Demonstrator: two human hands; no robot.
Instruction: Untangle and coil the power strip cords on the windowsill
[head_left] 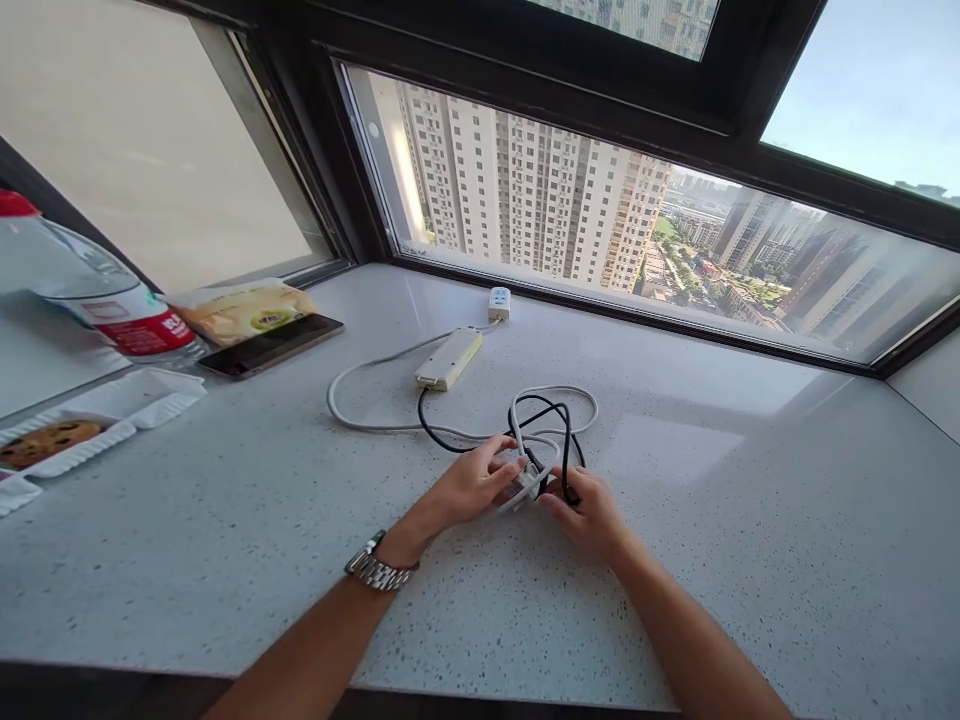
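Speckled tabletop (247, 540), left grip (472, 485) pinches a white plug (528, 479) at its 3 o'clock, right grip (592, 512) kinda curls loose around black cable (565, 450).

Your left hand (474, 484) holds the white cable (375, 429), your right hand (590, 510) the black cable (565, 450), over a speckled countertop (255, 560).

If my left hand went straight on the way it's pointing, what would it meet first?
Most likely the white cord, right by the fingertips of your left hand, with the black cord tangled close by. Depth is hard to judge there, so black could come first.
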